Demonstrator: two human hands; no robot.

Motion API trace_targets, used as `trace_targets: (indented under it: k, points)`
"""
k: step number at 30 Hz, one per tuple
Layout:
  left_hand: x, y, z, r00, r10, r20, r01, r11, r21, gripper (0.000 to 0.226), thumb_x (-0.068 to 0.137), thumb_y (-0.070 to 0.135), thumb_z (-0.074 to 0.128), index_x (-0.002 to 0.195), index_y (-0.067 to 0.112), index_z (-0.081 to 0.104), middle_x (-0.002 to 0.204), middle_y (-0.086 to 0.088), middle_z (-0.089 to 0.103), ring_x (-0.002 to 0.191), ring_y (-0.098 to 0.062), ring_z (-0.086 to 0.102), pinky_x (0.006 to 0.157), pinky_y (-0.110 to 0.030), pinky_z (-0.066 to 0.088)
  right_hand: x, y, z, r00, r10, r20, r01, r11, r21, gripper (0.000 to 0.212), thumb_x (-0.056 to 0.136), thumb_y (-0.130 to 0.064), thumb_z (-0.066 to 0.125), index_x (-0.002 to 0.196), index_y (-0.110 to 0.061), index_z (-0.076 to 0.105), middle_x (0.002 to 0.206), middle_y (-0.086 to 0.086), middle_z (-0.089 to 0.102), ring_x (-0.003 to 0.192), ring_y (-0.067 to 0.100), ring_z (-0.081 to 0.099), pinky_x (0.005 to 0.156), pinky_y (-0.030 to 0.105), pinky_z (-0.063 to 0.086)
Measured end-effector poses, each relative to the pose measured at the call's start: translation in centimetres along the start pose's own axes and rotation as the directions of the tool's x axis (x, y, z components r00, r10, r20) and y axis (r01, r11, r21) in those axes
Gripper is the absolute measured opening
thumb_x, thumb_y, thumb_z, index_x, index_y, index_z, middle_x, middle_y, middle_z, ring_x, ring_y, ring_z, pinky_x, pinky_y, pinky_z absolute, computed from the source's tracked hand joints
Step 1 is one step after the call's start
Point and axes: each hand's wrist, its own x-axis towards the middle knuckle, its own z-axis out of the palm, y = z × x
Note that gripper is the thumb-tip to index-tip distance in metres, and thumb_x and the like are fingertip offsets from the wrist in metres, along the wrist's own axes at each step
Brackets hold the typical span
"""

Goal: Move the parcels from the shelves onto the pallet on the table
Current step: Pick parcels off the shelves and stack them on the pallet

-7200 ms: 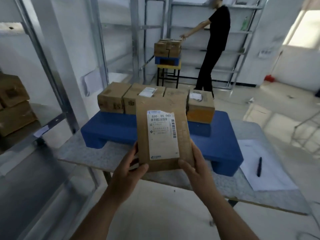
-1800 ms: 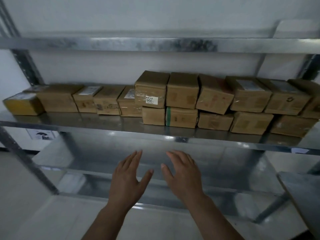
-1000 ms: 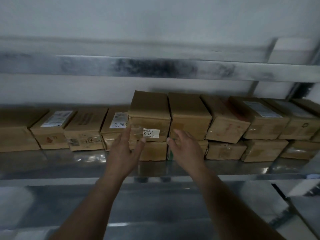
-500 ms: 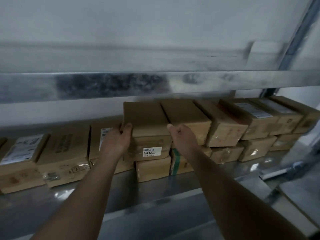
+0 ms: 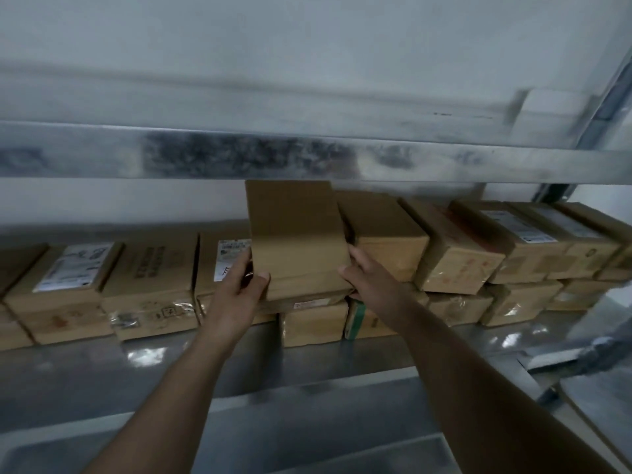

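Observation:
A plain brown cardboard parcel (image 5: 297, 237) is tilted up off the parcel beneath it (image 5: 313, 323) on the metal shelf (image 5: 102, 367). My left hand (image 5: 241, 289) grips its left lower edge and my right hand (image 5: 366, 273) grips its right lower edge. Its rear end reaches almost to the shelf beam above. The pallet and table are out of view.
A row of brown parcels fills the shelf: labelled ones to the left (image 5: 71, 278), two-high stacks to the right (image 5: 458, 248). A steel beam (image 5: 307, 159) crosses just above the parcels. An upright post (image 5: 608, 97) stands at the right. A lower shelf (image 5: 273, 432) lies beneath my arms.
Both hands have closed on the top parcel's sides and tipped it up toward me, so its front label no longer shows. The camera has moved closer to the shelf.

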Motion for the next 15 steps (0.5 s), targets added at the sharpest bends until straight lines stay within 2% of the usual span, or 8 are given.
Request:
trace_targets:
  k: [3, 4, 7, 9, 13, 15]
  points:
    - [-2.8, -0.5, -0.7, 0.998, 0.054, 0.02, -0.053, 0.997, -0.063, 0.058, 0.095, 0.012, 0.051, 0.143, 0.038, 0.031, 0.131, 0.012, 0.051, 0.121, -0.009, 0.048, 0.098, -0.03, 0.041, -1.9, 0.7, 0.3, 0.993, -0.117, 0.032, 0.116, 0.993, 0.027, 0.051, 0.1, -0.022, 0.045, 0.147, -0.028, 0.028, 0.131, -0.015, 0.049, 0.122, 0.004, 0.047, 0.095, 0.016, 0.04]
    - [-3.9, -0.6, -1.1, 0.995, 0.087, 0.038, -0.084, 0.995, -0.061, 0.062, 0.093, 0.01, 0.053, 0.143, 0.04, 0.031, 0.133, 0.014, 0.05, 0.123, -0.006, 0.047, 0.096, -0.028, 0.043, -2.7, 1.1, 0.4, 0.988, -0.153, 0.038, 0.151, 0.988, 0.041, 0.052, 0.1, -0.021, 0.045, 0.148, -0.029, 0.026, 0.133, -0.018, 0.046, 0.124, 0.001, 0.044, 0.096, 0.015, 0.038]
    - [-7.2, -1.3, -2.1, 0.987, 0.151, 0.064, -0.147, 0.988, -0.056, 0.073, 0.089, 0.01, 0.061, 0.143, 0.044, 0.026, 0.139, 0.02, 0.045, 0.128, 0.002, 0.04, 0.099, -0.029, 0.042, -5.2, 2.8, 1.0, 0.976, -0.211, 0.061, 0.206, 0.976, 0.076, 0.057, 0.1, -0.02, 0.045, 0.149, -0.031, 0.019, 0.142, -0.017, 0.037, 0.129, -0.001, 0.038, 0.107, 0.024, 0.034]
    - [-9.2, -1.6, -2.1, 0.985, 0.161, 0.065, -0.158, 0.986, -0.047, 0.076, 0.088, 0.011, 0.062, 0.143, 0.048, 0.024, 0.142, 0.023, 0.04, 0.131, 0.004, 0.036, 0.102, -0.029, 0.039, -7.2, 3.7, 1.1, 0.975, -0.209, 0.072, 0.202, 0.974, 0.102, 0.058, 0.099, -0.019, 0.045, 0.149, -0.031, 0.018, 0.139, -0.018, 0.038, 0.126, -0.004, 0.04, 0.107, 0.025, 0.034]
    - [-12.9, -1.2, -0.5, 0.983, 0.16, 0.087, -0.155, 0.986, -0.063, 0.077, 0.085, 0.015, 0.063, 0.141, 0.048, 0.021, 0.143, 0.025, 0.037, 0.128, 0.008, 0.038, 0.09, -0.01, 0.044, -11.0, 5.1, 0.1, 0.974, -0.227, 0.025, 0.223, 0.969, 0.102, 0.059, 0.099, -0.021, 0.046, 0.148, -0.036, 0.018, 0.133, -0.024, 0.041, 0.121, -0.01, 0.043, 0.104, 0.023, 0.037]
    - [-14.4, -0.6, 0.8, 0.984, 0.15, 0.102, -0.145, 0.988, -0.054, 0.076, 0.083, 0.017, 0.059, 0.14, 0.05, 0.02, 0.142, 0.025, 0.039, 0.125, 0.01, 0.041, 0.088, -0.008, 0.045, -12.7, 5.9, -1.1, 0.973, -0.23, -0.005, 0.229, 0.967, 0.113, 0.059, 0.098, -0.023, 0.048, 0.148, -0.037, 0.02, 0.136, -0.024, 0.043, 0.122, -0.008, 0.044, 0.105, 0.025, 0.038]
